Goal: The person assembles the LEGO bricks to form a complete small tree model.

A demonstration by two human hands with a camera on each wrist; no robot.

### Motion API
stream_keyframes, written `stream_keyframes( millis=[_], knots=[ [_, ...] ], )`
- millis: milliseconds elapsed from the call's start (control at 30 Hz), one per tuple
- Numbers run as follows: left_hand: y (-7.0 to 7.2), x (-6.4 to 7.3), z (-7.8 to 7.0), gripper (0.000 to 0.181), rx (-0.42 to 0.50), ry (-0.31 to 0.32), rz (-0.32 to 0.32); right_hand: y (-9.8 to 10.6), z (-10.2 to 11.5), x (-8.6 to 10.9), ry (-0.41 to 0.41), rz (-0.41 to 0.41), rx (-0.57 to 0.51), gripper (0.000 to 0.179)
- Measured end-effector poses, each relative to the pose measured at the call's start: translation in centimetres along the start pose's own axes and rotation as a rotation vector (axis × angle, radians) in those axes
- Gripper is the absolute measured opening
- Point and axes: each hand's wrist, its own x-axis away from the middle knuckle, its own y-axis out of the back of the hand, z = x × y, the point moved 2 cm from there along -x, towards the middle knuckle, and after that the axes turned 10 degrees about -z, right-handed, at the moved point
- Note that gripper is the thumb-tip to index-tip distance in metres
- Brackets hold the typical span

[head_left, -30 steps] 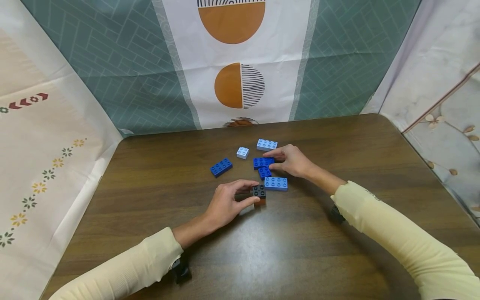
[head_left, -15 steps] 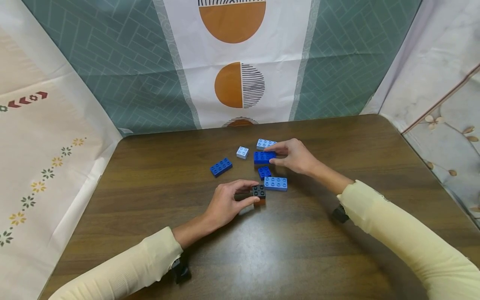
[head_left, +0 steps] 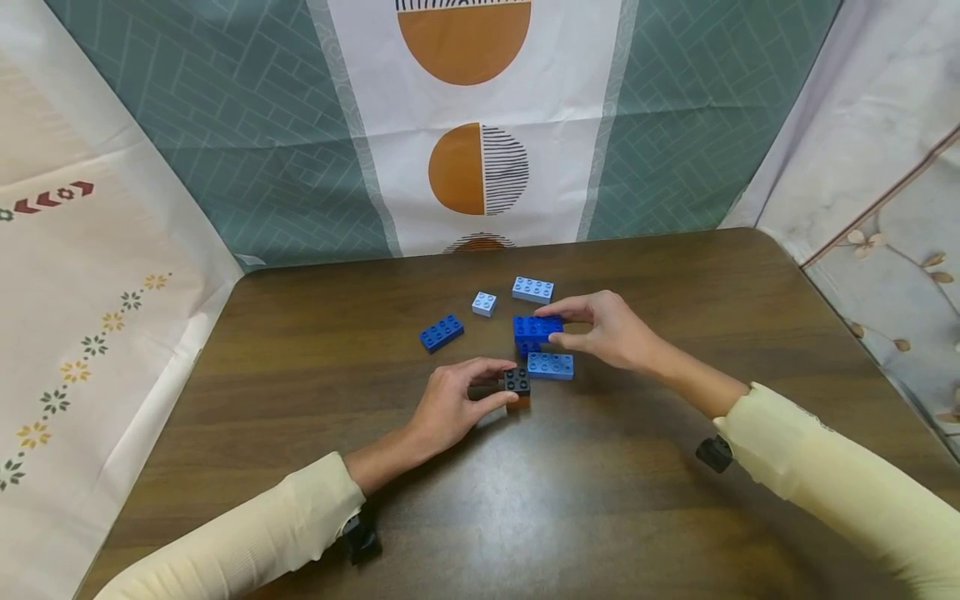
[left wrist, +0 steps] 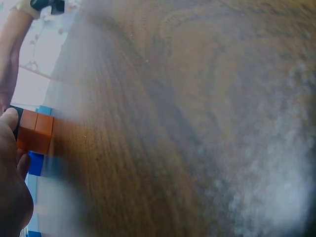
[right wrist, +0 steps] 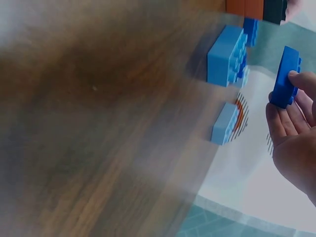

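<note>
Head view: two hands are seen at work among building bricks on a dark wood counter (head_left: 600, 517).
Right hand: the right hand (head_left: 611, 329) pinches a dark blue brick (head_left: 537, 327) between thumb and fingers, at its right end.
Dark blue brick: it is held near the middle of the counter, just far of a light blue brick (head_left: 550, 365); in the right wrist view it is seen clear of the counter, gripped at the fingertips (right wrist: 296, 79).
Change in right hand: half a second ago the brick was held further off, close to the far light blue brick (head_left: 532, 289); it has since been brought nearer and lower, over the spot where a small dark blue brick was seen before.
Left hand: the left hand (head_left: 450, 408) grips a black brick on an orange brick (head_left: 517, 388), thumb and fingers curled about the stack.
Change in left hand: none is seen; the stack is kept in the same place.
Other bricks: a dark blue brick lies to the left (head_left: 441, 332); a small pale brick (head_left: 483, 303) lies far of centre.
</note>
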Motion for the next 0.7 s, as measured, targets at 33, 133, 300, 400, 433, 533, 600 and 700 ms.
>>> stream_keyframes(
  millis=[33, 133, 300, 400, 433, 533, 600, 700],
  knots=[
    [0.0, 0.0, 0.0, 0.038, -0.001, 0.002, 0.002, 0.0, 0.1, 0.3, 0.011, 0.0, -0.001, 0.039],
    [0.0, 0.0, 0.0, 0.038, -0.001, -0.001, 0.002, 0.0, 0.4, 1.2, 0.04, 0.004, -0.012, 0.04],
    [0.0, 0.0, 0.0, 0.037, -0.003, -0.011, 0.003, 0.0, 0.7, 2.6, 0.041, 0.026, -0.024, 0.041],
    [0.0, 0.0, 0.0, 0.037, -0.014, -0.023, 0.0, -0.1, 0.8, 3.2, 0.044, 0.037, -0.02, 0.042],
    [0.0, 0.1, 0.0, 0.037, -0.016, -0.028, -0.002, -0.1, 0.8, 3.4, 0.047, 0.038, -0.023, 0.042],
    [0.0, 0.1, -0.1, 0.037, -0.02, -0.039, -0.008, -0.2, 0.8, 3.8, 0.048, 0.041, -0.025, 0.041],
    [0.0, 0.1, -0.1, 0.037, -0.021, -0.042, -0.008, -0.3, 0.8, 3.9, 0.047, 0.043, -0.029, 0.041],
    [0.0, 0.1, -0.1, 0.037, -0.018, -0.044, -0.01, -0.4, 0.9, 4.1, 0.052, 0.049, -0.037, 0.041]
  ],
)
